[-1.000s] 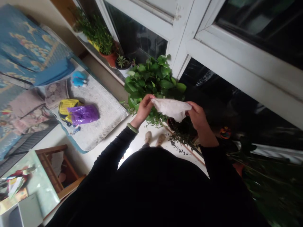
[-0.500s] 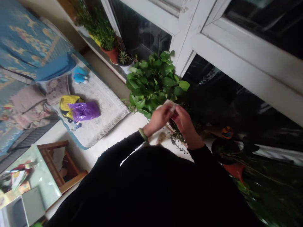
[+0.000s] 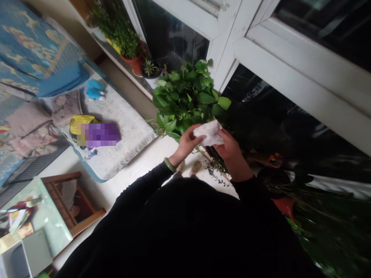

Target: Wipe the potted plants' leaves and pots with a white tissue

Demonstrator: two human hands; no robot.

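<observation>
A white tissue (image 3: pixel 209 133), folded and a little crumpled, stretches between my two hands. My left hand (image 3: pixel 188 143), with a pale green bangle at the wrist, pinches its left end with the thumb on top. The other end is gripped by my right hand (image 3: pixel 228 145), whose fingers are partly behind it. Just beyond both hands is a leafy green potted plant (image 3: pixel 185 96); its pot is hidden. Thin trailing stems of a darker plant (image 3: pixel 217 168) hang below my right hand.
Potted plants (image 3: pixel 131 52) line the sill at upper left, beside white-framed windows (image 3: pixel 226 50). On the left, a daybed (image 3: pixel 130 135) holds a purple bag and a blue toy (image 3: pixel 95 90). A glass-topped table (image 3: pixel 55 216) stands at lower left. Dark foliage (image 3: pixel 324 231) fills the lower right.
My hands have moved apart, and the tissue, mostly hidden between my fingers before, now lies spread out between them. The view has shifted slightly.
</observation>
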